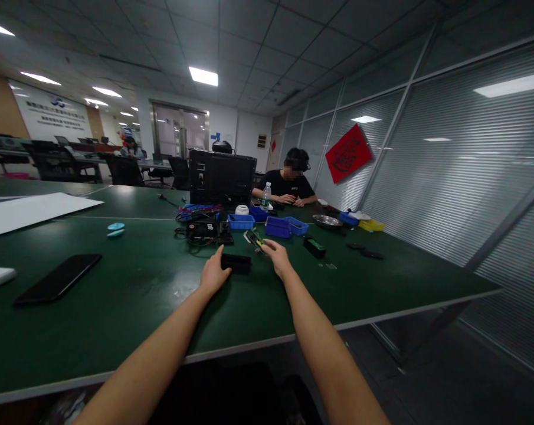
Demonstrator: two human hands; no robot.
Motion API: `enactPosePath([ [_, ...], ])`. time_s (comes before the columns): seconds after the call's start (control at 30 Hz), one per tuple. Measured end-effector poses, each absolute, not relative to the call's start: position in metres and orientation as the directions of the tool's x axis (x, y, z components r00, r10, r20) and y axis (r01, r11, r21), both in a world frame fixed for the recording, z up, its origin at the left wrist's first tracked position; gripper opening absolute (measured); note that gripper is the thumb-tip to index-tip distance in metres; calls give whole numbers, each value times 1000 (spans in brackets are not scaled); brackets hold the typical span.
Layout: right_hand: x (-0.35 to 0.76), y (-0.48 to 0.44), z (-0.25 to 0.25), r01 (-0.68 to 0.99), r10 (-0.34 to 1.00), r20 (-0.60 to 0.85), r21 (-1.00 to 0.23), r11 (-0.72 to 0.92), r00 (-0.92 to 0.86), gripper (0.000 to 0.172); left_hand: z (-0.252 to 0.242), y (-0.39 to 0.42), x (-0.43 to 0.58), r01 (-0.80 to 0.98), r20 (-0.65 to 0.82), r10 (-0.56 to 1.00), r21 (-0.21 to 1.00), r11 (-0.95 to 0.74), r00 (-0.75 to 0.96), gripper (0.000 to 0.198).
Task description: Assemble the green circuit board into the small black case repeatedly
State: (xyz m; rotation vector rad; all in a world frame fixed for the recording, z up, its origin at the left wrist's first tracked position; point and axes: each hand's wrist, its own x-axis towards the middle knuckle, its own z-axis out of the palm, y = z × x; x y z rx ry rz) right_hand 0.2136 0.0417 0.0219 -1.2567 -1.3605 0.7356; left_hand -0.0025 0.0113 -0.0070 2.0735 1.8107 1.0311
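Observation:
Both my arms reach far out over a dark green table [116, 307]. My left hand [214, 273] rests against the left end of a small black box [236, 263], fingers curled onto it. My right hand [276, 255] is just right of the box, its fingers closed on a small green and yellow part [256, 241] at its fingertips. The box lies flat on the table between the two hands.
Blue bins [279, 226], a tangle of cables with a black device [200, 230], a metal bowl [327, 221] and a black case [221, 177] stand behind. A black phone [58, 278] lies left. A person sits at the far side. The table edge runs close in front.

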Motion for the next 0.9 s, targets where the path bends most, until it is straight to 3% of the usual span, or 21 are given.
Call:
enactPosePath([
  [0.13,199,35,23,113,931,366,-925,363,4,48,-7,12,-1,745,311,950,633,-213,7,85],
  [0.33,195,36,18,287,861,476,-812,509,-179,38,-6,13,0,730,264,965,660,-175,-7,89],
  [0.9,199,33,19,471,875,413,-737,485,-254,36,-4,11,-1,712,262,965,677,-186,3,86],
])
